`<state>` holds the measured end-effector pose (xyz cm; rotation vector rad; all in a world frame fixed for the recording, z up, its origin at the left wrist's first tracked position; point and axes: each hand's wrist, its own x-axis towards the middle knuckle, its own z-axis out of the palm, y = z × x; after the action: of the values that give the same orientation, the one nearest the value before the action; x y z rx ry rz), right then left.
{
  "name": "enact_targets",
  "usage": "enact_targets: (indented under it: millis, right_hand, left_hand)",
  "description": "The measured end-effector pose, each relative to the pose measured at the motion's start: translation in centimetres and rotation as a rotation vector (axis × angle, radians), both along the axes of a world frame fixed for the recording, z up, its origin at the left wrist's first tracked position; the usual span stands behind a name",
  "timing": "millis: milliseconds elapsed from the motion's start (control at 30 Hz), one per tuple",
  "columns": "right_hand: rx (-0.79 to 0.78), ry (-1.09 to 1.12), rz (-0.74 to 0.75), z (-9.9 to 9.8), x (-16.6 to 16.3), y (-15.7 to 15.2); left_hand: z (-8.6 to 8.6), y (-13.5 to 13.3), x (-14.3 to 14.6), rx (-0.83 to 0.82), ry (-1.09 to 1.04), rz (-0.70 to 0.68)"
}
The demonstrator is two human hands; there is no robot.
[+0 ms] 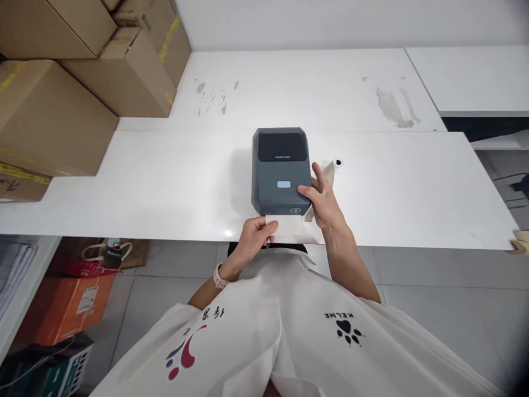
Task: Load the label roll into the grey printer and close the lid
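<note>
A dark grey label printer [275, 182] stands on the white table, its front towards me. White label paper [289, 223] comes out at its front edge and hangs towards the table's edge. Between thumb and fingers, my left hand [256, 236] pinches the left side of this paper. My right hand [324, 201] grips the printer's right front edge, thumb on the lid and the other fingers along the side, partly hidden. A pale paper strip [330, 172] runs behind that hand to a small white roll [338, 162] with a dark core.
Cardboard boxes [53, 110] are stacked at the table's left end. The white table [392, 187] has worn patches further back. Below on the left are an orange box [74, 306] and a paper bag [138, 253] on the tiled floor. An open shelf [500, 142] stands at the right.
</note>
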<state>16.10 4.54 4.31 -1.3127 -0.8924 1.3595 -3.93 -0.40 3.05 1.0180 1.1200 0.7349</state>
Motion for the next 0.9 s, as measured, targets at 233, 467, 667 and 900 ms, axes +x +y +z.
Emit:
enact_targets:
  millis: [233,467,667,900]
  right_hand:
    - [0.102,-0.199,0.033,1.5,-1.3,1.4]
    - [0.128,-0.274,0.072,1.6,-1.2,1.5]
    - [0.166,-0.275,0.051,-0.1,-1.0,-1.9]
    - [0.171,-0.325,0.006,-0.4,-0.9,-3.9]
  left_hand:
    - [-0.3,-0.1,-2.1,0.327,0.158,0.202]
    - [-0.4,1.6,-1.4,0.466,0.237,0.336]
    - [-1.1,1.1,-0.7,0.417,0.178,0.159]
    - [-0.6,1.6,-1.3,0.530,0.220,0.163]
